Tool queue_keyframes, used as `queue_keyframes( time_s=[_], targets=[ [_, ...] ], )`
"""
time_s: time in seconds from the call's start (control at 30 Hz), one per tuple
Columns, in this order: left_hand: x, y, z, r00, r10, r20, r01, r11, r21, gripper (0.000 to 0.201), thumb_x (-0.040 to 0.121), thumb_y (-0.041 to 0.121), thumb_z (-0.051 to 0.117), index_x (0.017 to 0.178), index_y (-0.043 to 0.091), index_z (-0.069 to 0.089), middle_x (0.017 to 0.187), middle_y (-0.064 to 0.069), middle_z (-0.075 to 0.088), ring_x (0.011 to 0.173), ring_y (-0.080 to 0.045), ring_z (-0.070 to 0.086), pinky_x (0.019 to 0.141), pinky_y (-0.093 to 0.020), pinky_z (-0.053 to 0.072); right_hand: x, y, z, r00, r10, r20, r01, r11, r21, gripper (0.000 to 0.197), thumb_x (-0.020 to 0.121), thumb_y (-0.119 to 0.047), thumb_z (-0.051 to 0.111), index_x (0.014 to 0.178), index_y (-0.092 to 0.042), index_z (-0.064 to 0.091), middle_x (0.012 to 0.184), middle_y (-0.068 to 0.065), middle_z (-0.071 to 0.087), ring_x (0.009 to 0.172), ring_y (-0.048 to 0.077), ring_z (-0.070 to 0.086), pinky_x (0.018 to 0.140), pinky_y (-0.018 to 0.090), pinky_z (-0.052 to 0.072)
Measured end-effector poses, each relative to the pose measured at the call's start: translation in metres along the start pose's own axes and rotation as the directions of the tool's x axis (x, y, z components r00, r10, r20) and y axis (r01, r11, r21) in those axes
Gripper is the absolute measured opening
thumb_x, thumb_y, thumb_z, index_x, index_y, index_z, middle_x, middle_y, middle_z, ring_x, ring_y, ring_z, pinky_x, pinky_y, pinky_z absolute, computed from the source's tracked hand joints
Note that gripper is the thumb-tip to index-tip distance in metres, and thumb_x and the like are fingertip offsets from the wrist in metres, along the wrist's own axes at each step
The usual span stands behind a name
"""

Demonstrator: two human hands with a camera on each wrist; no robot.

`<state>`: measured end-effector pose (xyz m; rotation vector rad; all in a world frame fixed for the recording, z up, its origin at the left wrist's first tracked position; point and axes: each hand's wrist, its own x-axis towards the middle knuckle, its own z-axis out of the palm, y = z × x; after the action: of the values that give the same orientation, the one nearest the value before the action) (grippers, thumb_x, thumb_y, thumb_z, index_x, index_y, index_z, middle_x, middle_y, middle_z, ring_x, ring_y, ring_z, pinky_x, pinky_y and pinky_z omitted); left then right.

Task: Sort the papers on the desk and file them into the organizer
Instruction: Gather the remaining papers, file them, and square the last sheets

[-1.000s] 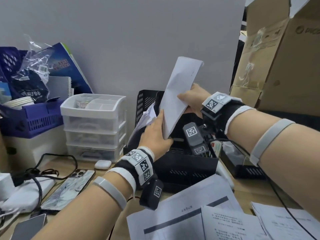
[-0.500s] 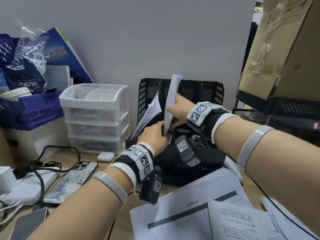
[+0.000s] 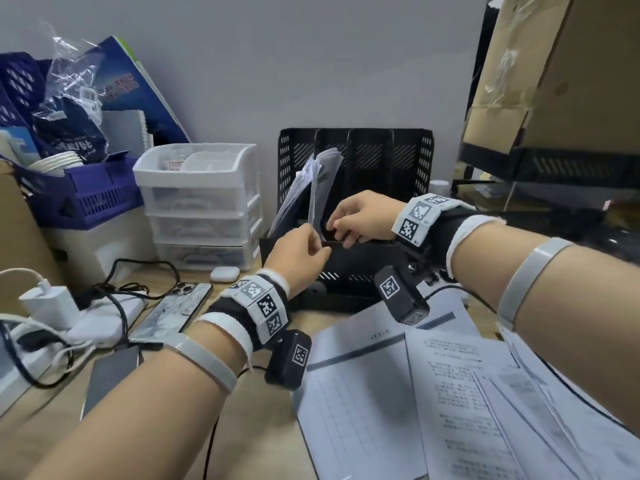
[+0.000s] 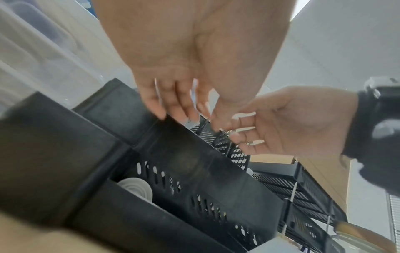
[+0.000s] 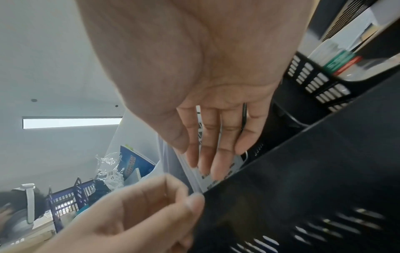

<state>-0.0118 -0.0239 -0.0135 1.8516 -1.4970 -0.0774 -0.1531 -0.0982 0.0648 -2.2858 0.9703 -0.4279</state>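
A black mesh organizer (image 3: 381,157) with upright slots stands against the wall. Its left slot holds a leaning bundle of white papers (image 3: 323,174). My right hand (image 3: 349,223) hangs over that slot, and in the right wrist view its straight fingers (image 5: 216,154) touch the papers (image 5: 216,181). My left hand (image 3: 301,251) is at the front wall of the organizer (image 4: 194,162), fingers loosely bent, with the fingertips (image 4: 162,116) at the rim. Neither hand visibly grips a sheet. Several printed sheets (image 3: 433,393) lie loose on the desk in front.
A white drawer unit (image 3: 197,202) and a purple basket (image 3: 79,199) stand to the left. A phone (image 3: 173,313), an earbud case (image 3: 225,273) and a charger with cables (image 3: 52,306) lie near my left arm. A cardboard box (image 3: 554,81) overhangs on the right.
The sheet held high in both hands has come down into the organizer's left slot. Both hands dropped with it, and the right hand's fingers now lie straight against the papers.
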Motion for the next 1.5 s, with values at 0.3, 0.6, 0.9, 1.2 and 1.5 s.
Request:
queue_keyframes(
  time_s=[0.3, 0.6, 0.9, 1.2, 1.5],
  targets=[
    [-0.06, 0.023, 0.018, 0.72, -0.232, 0.654, 0.015, 0.947, 0.32, 0.059, 0.089, 0.04, 0.073, 0.14, 0.017, 0.056, 0.132, -0.004, 0.065, 0.116, -0.024, 0.064, 0.103, -0.037, 0.052, -0.102, 0.045, 0.003, 0.952, 0.188, 0.24, -0.191, 0.981, -0.012, 0.022, 0.1, -0.019, 0.052, 0.111, -0.013, 0.07, 0.107, 0.01, 0.075, 0.096, 0.024, 0.075, 0.083, 0.032, 0.055],
    [-0.054, 0.041, 0.02, 0.84, -0.078, 0.536, -0.11, 0.944, 0.311, 0.02, 0.092, 0.024, 0.063, 0.108, 0.015, 0.07, 0.097, 0.0, 0.068, 0.098, -0.023, 0.066, 0.085, -0.031, 0.051, -0.174, 0.109, -0.04, 0.956, 0.294, 0.02, -0.294, 0.947, 0.131, 0.02, 0.099, -0.014, 0.052, 0.108, -0.01, 0.07, 0.112, 0.016, 0.073, 0.095, 0.027, 0.074, 0.09, 0.04, 0.054],
    [-0.027, 0.087, -0.036, 0.983, 0.182, 0.008, -0.182, 0.982, 0.052, 0.019, 0.101, 0.014, 0.052, 0.105, 0.029, 0.063, 0.09, 0.008, 0.067, 0.091, -0.023, 0.065, 0.082, -0.029, 0.05, -0.204, 0.122, -0.073, 0.841, 0.325, -0.432, -0.299, 0.946, 0.128, 0.089, 0.084, -0.028, 0.076, 0.153, -0.021, 0.02, 0.154, 0.015, 0.037, 0.133, 0.03, 0.048, 0.108, 0.043, 0.044],
    [-0.041, 0.147, -0.019, 0.9, 0.432, -0.06, -0.436, 0.886, -0.159, 0.022, 0.101, 0.02, 0.056, 0.082, 0.031, 0.06, 0.064, 0.01, 0.056, 0.057, -0.01, 0.051, 0.062, -0.024, 0.04, -0.256, 0.118, -0.109, 0.817, 0.153, -0.556, -0.065, 0.982, 0.174, 0.032, 0.076, -0.041, 0.078, 0.104, -0.025, 0.075, 0.108, 0.0, 0.076, 0.103, 0.025, 0.07, 0.094, 0.056, 0.053],
    [-0.04, 0.169, 0.06, 0.978, 0.165, 0.128, -0.122, 0.95, -0.288, 0.07, 0.082, 0.032, 0.081, 0.138, 0.013, 0.043, 0.122, -0.007, 0.058, 0.106, -0.021, 0.061, 0.082, -0.027, 0.048, -0.342, 0.174, -0.136, 0.502, 0.298, -0.812, -0.23, 0.951, 0.207, 0.035, 0.086, -0.032, 0.074, 0.113, -0.009, 0.073, 0.108, 0.006, 0.072, 0.098, 0.022, 0.067, 0.083, 0.031, 0.049]
  ],
)
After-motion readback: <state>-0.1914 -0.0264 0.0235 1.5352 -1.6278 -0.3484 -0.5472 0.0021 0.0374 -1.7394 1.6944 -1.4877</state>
